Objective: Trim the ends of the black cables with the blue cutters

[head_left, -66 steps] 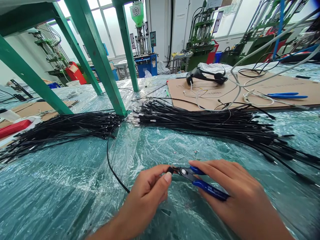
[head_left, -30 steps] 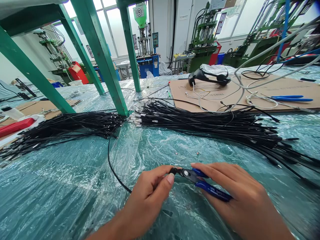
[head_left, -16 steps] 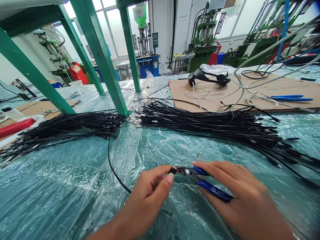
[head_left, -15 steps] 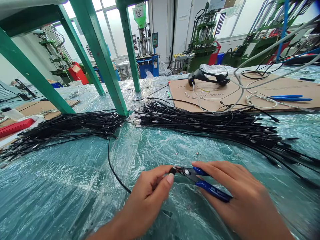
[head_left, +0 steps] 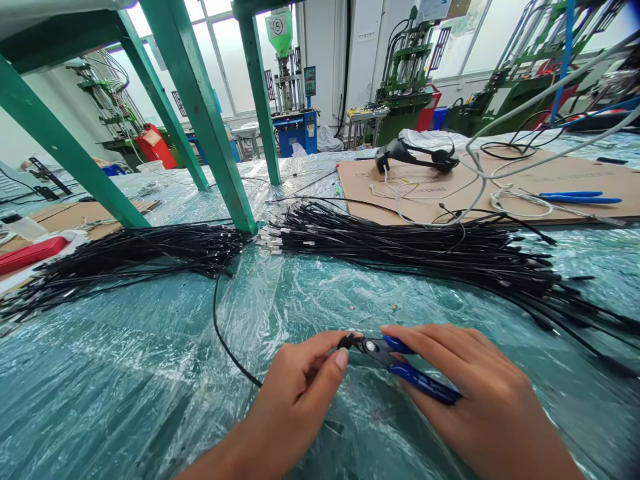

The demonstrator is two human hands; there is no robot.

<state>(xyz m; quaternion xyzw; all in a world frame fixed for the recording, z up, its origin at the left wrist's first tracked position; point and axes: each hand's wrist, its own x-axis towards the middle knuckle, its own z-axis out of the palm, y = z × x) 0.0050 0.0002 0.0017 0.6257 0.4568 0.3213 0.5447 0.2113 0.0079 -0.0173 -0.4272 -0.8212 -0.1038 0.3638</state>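
Observation:
Between thumb and forefinger, my left hand (head_left: 300, 393) pinches the end of a black cable (head_left: 226, 341). The cable runs back from that hand toward the left bundle. Blue-handled flush cutters (head_left: 425, 382) are in my right hand (head_left: 480, 387), fingers round both grips. Their jaws meet the black cable end at my left fingertips; whether the blades are closed on it I cannot make out. Behind my hands lie a large bundle of black cables (head_left: 400, 247) and, to the left, a second bundle (head_left: 150, 250), both with pale connector ends.
Clear plastic film (head_left: 125, 360) covers the table. A green metal frame (head_left: 200, 107) stands on it at left. Farther right, a cardboard sheet (head_left: 560, 193) carries a black headset (head_left: 415, 157), white cables and blue-handled pliers (head_left: 580, 198). At far left lies a red object (head_left: 33, 255).
The cutters have shifted slightly left, their jaws now closer over the cable end at my left fingertips. Both hands keep their grip, and the bundles stay put.

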